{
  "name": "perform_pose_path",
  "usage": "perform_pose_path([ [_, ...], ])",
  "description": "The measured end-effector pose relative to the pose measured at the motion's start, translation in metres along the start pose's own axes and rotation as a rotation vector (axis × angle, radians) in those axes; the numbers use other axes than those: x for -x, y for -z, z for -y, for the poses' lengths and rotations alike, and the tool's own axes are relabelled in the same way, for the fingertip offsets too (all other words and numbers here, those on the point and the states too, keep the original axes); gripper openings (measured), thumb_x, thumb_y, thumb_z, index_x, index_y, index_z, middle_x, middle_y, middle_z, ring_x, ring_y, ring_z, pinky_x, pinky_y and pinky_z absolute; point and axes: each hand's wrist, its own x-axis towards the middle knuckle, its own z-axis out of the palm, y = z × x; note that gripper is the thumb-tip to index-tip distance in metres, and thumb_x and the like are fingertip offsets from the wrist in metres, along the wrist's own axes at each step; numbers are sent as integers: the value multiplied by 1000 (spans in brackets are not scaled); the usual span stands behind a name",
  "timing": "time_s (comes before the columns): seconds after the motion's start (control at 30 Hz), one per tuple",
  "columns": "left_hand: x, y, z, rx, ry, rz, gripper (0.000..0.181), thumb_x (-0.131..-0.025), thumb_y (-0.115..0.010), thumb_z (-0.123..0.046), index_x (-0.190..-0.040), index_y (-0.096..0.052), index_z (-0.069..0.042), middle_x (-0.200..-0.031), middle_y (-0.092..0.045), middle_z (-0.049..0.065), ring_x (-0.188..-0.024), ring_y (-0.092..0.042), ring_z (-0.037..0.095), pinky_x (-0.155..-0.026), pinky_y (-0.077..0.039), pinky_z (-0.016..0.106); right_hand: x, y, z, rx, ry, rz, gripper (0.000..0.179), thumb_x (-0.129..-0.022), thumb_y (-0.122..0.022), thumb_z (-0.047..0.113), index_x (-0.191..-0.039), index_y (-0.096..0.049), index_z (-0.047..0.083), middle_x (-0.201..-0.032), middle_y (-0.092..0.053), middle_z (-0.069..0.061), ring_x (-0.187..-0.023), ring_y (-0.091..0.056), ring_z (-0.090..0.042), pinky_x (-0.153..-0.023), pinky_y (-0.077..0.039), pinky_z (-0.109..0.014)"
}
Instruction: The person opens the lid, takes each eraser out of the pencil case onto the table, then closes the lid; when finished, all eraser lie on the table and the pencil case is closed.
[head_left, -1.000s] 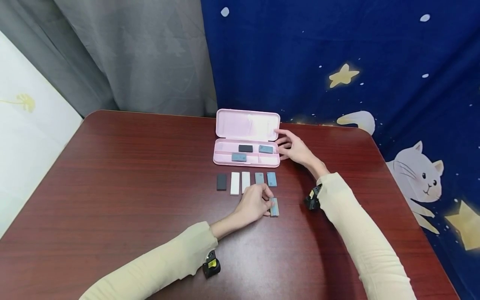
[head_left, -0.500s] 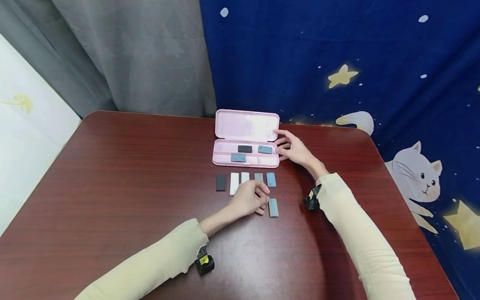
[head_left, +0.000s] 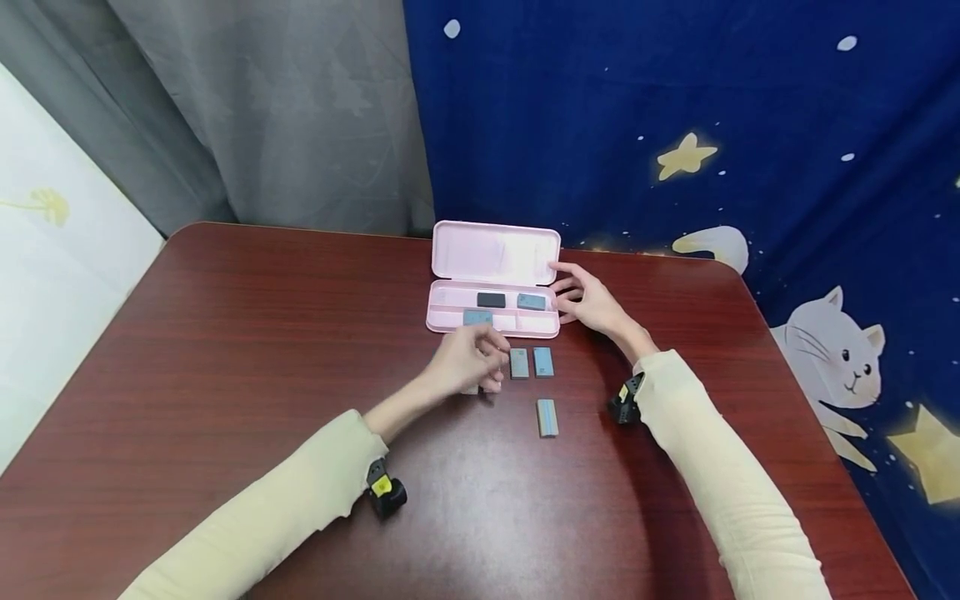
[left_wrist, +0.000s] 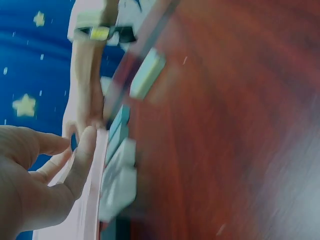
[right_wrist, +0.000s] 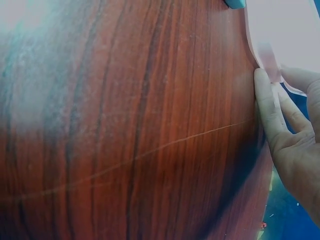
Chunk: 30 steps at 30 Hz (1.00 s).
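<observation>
A pink pencil case (head_left: 487, 252) lies with its lid folded back, holding a black eraser (head_left: 491, 300) and two blue-grey erasers (head_left: 532, 302). My left hand (head_left: 463, 360) passes over the row in front of the case, fingers loosely bent and nothing between them. It covers most of the white erasers (left_wrist: 119, 192) and hides the dark eraser (left_wrist: 117, 229) in the head view. Right of it lie a grey eraser (head_left: 518, 364) and a blue eraser (head_left: 543, 362). My right hand (head_left: 592, 302) touches the case's right end with extended fingers, one up at the lid.
A striped eraser (head_left: 547, 418) lies alone nearer to me on the brown wooden table (head_left: 300, 333). Behind the table's far edge hang a grey curtain (head_left: 300, 108) and a blue curtain (head_left: 540, 108) with stars.
My left hand has let go of the striped eraser and moved left and away from me, over the white erasers. My right hand stays at the pencil case.
</observation>
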Motion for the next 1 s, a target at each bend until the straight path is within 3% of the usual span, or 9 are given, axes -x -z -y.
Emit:
perform_pose_path([
  [0.23,-30,23,1,20,-4,-31,19,-91,-59,4,-109,-58,11,-87,-66,28,-58,-66,19,-60,-60,35,2,2,0,-17,14,3,61,-92,-56,-8,-148,-36,9,-120,-51,-30,-103,-55,-42,-70,-59,-46],
  [0.43,-58,22,-8,67,-5,-16,25,-91,-57,5,-115,-55,14,-93,-63,32,-61,-66,20,-61,-60,34,2,0,2,-6,21,-5,61,-92,-57,-8,-147,-36,8,-119,-52,-30,-102,-57,-42,-68,-59,-43],
  [0.57,-76,18,-14,38,-13,-43,24,-90,-56,7,-114,-55,13,-95,-63,34,-55,-64,17,-58,-59,33,3,-1,3,15,10,4,61,-92,-58,-6,-147,-36,9,-119,-53,-28,-101,-58,-40,-69,-59,-42],
  [0.77,-105,6,-21,-103,-44,-68,23,-87,-59,7,-110,-57,8,-92,-66,31,-54,-63,22,-58,-59,39,3,0,2,12,1,-2,61,-91,-57,-8,-147,-36,7,-117,-53,-29,-100,-58,-40,-68,-59,-42],
  [0.9,-120,-1,-23,-257,-49,-110,20,-85,-63,5,-105,-61,4,-90,-69,22,-57,-63,22,-53,-58,29,2,0,2,-6,11,-2,61,-91,-56,-10,-146,-37,6,-117,-52,-30,-99,-58,-41,-67,-60,-41],
  [1.0,-128,-5,-24,-421,-75,-144,18,-83,-64,4,-101,-65,1,-87,-70,15,-64,-62,17,-55,-52,21,2,0,2,-14,22,3,61,-91,-56,-11,-146,-37,6,-117,-52,-30,-99,-58,-40,-67,-60,-41],
])
